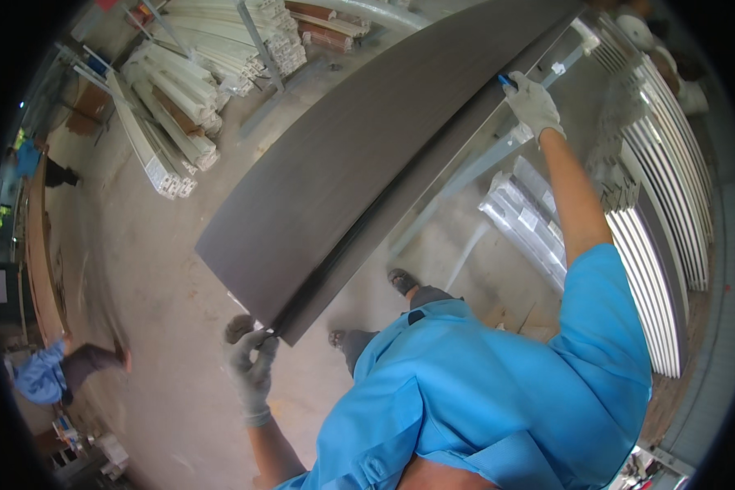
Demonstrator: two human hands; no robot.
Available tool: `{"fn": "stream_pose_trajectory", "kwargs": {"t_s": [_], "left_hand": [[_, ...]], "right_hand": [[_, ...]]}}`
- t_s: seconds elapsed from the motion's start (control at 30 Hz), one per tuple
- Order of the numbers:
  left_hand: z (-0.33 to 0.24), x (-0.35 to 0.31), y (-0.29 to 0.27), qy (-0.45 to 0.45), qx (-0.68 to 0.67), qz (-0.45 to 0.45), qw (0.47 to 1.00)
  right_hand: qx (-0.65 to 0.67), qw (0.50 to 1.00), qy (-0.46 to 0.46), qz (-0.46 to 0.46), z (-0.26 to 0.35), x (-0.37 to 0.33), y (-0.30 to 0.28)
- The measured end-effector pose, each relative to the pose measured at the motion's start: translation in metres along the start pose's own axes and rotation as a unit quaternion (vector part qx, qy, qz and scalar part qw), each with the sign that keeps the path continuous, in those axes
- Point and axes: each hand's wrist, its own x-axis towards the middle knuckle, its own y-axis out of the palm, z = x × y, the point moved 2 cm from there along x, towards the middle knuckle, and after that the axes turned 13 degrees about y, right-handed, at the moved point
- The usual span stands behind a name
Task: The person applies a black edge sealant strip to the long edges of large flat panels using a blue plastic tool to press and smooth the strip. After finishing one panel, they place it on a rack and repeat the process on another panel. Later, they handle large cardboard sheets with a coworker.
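A long dark brown panel (359,139) stretches from the lower left to the upper right, with a black groove running lengthwise near its near edge. My left hand (251,367), in a light grey glove, is closed at the panel's near left corner, fingers curled against it. Beside those fingers is a dark grey rounded shape (238,328) that I cannot identify. Farther along the same edge, my gloved right hand (534,106) is closed around a small blue tool (506,80), mostly hidden by the fingers. Its tip lies by the panel's edge.
Bundles of white profiles (163,122) lie on the floor at the far left. Silver-wrapped profiles (527,212) and a stack of white-edged panels (649,269) stand on the right. Two co-workers in blue, one nearer (41,376) and one farther (29,157), are at the left beside a long brown board (37,245).
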Motion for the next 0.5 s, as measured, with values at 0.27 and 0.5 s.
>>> {"fn": "stream_pose_trajectory", "kwargs": {"t_s": [0.27,0.5], "left_hand": [[0.023,0.015,-0.009,0.173,-0.09,0.071,0.978],[0.039,0.016,-0.009,0.209,-0.163,0.042,0.963]], "right_hand": [[0.076,0.997,-0.003,0.012,0.091,-0.186,-0.009],[0.057,0.998,-0.011,0.04,0.197,-0.359,-0.045]]}}
